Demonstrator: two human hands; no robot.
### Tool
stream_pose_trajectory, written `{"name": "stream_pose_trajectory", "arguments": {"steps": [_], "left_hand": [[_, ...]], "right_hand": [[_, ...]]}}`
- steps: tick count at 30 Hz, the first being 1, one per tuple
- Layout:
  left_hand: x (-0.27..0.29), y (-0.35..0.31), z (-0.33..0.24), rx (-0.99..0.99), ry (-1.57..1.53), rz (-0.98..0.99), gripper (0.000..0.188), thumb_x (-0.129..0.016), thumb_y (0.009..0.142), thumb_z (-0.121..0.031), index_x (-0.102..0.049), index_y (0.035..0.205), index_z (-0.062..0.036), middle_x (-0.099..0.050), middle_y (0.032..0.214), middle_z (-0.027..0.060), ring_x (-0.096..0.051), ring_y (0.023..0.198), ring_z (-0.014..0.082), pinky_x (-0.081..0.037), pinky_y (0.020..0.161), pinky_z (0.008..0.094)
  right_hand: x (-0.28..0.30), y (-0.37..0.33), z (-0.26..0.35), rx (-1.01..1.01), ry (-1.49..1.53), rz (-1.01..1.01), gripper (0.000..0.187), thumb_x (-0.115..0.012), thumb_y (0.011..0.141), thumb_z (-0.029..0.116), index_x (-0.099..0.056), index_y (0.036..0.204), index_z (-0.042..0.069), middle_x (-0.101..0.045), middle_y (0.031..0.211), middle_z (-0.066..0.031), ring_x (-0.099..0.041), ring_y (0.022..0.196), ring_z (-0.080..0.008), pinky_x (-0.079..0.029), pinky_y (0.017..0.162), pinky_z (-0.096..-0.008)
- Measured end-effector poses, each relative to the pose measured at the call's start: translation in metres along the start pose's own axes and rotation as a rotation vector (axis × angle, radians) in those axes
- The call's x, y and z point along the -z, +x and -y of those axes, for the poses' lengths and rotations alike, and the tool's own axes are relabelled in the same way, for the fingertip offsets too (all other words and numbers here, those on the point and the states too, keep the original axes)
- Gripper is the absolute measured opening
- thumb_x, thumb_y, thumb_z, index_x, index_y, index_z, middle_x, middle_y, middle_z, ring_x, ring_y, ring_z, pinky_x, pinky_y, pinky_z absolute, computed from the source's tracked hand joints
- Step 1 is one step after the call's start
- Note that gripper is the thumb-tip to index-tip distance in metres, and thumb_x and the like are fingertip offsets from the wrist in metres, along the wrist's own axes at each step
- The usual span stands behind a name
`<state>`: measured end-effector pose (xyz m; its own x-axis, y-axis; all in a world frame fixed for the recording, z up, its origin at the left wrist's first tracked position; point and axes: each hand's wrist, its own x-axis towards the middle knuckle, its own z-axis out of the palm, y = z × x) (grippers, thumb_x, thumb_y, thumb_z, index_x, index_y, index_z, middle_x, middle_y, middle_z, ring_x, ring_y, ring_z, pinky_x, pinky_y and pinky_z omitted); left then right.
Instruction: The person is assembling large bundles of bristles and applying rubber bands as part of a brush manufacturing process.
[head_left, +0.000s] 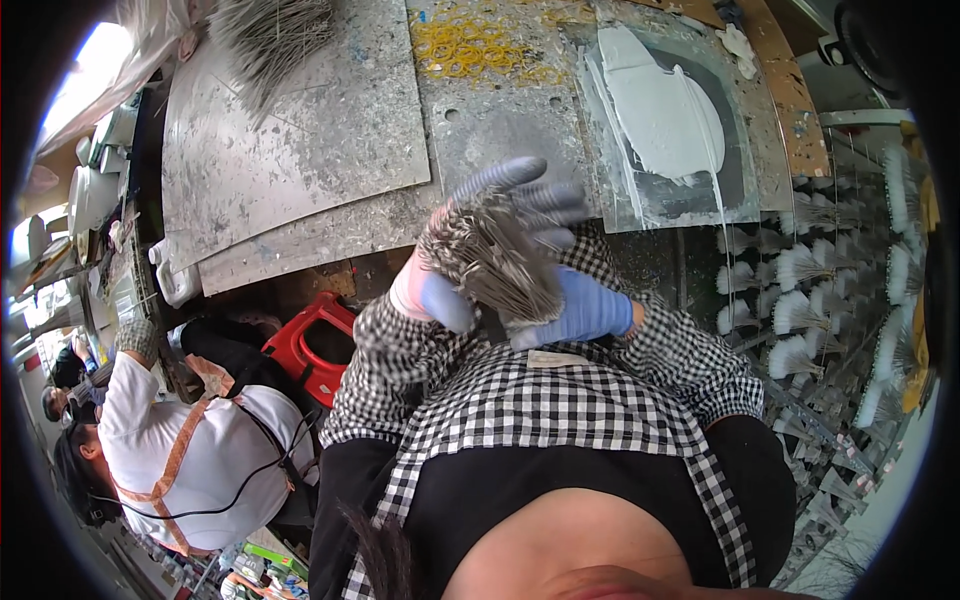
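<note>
Co-worker (215, 470): white top (255, 425), brown straps (181, 448);
Red seat (318, 378): right of the co-worker;
White jug (180, 284): left of the red seat;
Crumpled white cloth (738, 48): upper right.

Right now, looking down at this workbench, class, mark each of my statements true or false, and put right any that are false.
1. A bundle of grey strands is between the person's two hands. True.
2. Both the left hand and the right hand are bare. False: both are gloved.
3. The yellow loops lie to the left of the white paste. True.
4. The left hand is clenched into a fist. False: its fingers are stretched out.
5. The plastic chair on the left is green. False: it is red.
6. The person's sleeves are checked in black and white. True.
</note>
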<state>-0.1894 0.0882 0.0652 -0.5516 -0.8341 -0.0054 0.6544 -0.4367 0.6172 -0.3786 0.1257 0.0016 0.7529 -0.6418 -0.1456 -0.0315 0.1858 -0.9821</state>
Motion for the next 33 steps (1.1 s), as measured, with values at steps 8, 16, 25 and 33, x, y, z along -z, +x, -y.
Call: {"name": "stream_pose_trajectory", "arguments": {"steps": [8, 16, 25, 33], "left_hand": [[-0.055, 0.015, -0.038, -0.195, 0.697, 0.205, 0.051, -0.082, 0.074, 0.002, -0.062, 0.121, -0.0016, -0.065, 0.087, 0.001, -0.062, 0.08, 0.0063, -0.051, 0.077, 0.0252], [-0.013, 0.066, -0.004, -0.754, 1.194, -0.138, 0.044, -0.075, 0.078, 0.008, -0.058, 0.116, -0.0039, -0.067, 0.094, 0.0071, -0.066, 0.085, 0.0127, -0.054, 0.078, 0.0282], [0.006, 0.088, 0.004, -0.389, 0.933, -0.29, 0.024, -0.08, 0.08, -0.006, -0.064, 0.098, -0.0057, -0.069, 0.084, 0.0013, -0.067, 0.079, 0.0105, -0.055, 0.075, 0.0273], [0.012, 0.088, 0.02, -0.338, 0.992, -0.283, 0.035, -0.086, 0.078, -0.022, -0.065, 0.101, -0.0044, -0.07, 0.083, 0.007, -0.069, 0.079, 0.0167, -0.055, 0.076, 0.0323]], "right_hand": [[0.041, 0.027, 0.029, 0.078, -0.114, 0.045, 0.088, -0.092, 0.068, 0.023, -0.048, 0.142, 0.004, -0.054, 0.14, -0.0153, -0.054, 0.128, -0.0275, -0.045, 0.11, -0.0406], [0.046, 0.072, 0.023, 0.526, -0.814, -0.747, 0.083, -0.08, 0.077, 0.027, -0.04, 0.144, -0.001, -0.059, 0.119, -0.0176, -0.06, 0.111, -0.0309, -0.047, 0.102, -0.0389], [0.058, 0.117, -0.048, 0.34, -0.72, -0.748, 0.061, -0.067, 0.089, 0.026, -0.043, 0.139, 0.001, -0.055, 0.13, -0.0177, -0.055, 0.12, -0.0281, -0.046, 0.102, -0.0392], [0.074, 0.116, -0.063, 0.339, -1.06, -0.715, 0.055, -0.062, 0.093, 0.03, -0.045, 0.141, 0.009, -0.059, 0.131, -0.0138, -0.056, 0.12, -0.0272, -0.046, 0.102, -0.0358]]}}
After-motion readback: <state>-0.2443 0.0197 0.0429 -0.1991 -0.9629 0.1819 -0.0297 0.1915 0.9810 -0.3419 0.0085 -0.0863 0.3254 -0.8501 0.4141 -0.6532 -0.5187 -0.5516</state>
